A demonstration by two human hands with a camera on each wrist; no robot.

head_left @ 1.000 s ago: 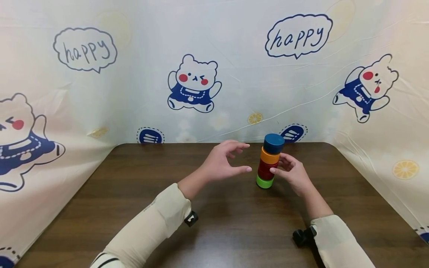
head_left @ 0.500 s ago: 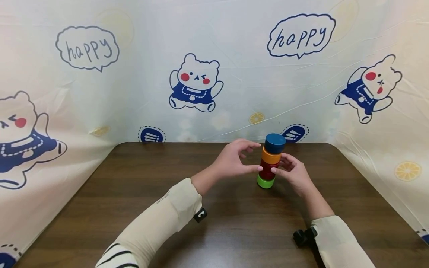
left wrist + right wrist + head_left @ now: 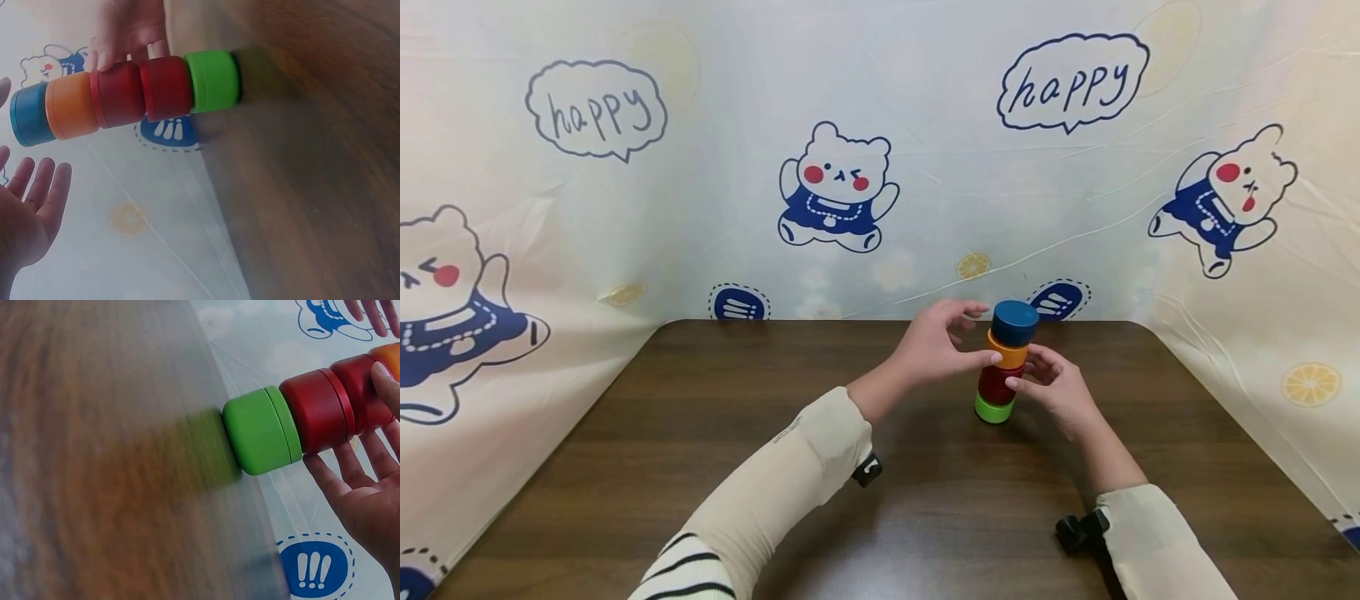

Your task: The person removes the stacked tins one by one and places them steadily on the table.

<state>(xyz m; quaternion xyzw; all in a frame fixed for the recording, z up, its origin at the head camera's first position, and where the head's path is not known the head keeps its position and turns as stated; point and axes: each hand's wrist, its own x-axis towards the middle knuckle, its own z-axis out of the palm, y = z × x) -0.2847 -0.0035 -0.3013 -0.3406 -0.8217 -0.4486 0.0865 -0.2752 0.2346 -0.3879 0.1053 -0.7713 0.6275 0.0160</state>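
A tower of round canisters with lid-like seams stands upright. From the top it runs blue [image 3: 1016, 327], orange [image 3: 1011, 356], upper red [image 3: 117, 97], lower red [image 3: 167, 89] and green [image 3: 257, 432]. My right hand [image 3: 1062, 395] holds the tower from the right. Its thumb lies on the upper red canister, the other fingers on the far side. My left hand [image 3: 934, 343] is at the tower's left, thumb and fingers spread at the height of the blue and orange canisters. A gap shows between its fingers and the tower in the left wrist view.
The brown wooden table [image 3: 715, 467] carries the tower near its back edge. A pale cloth [image 3: 925, 100] with printed bears and speech bubbles hangs behind and at both sides. A black strap device [image 3: 1081, 531] sits at the right wrist, another [image 3: 867, 470] at the left.
My left hand has moved right, toward the tower, then up to the orange and blue canisters. The right hand and tower have hardly moved.
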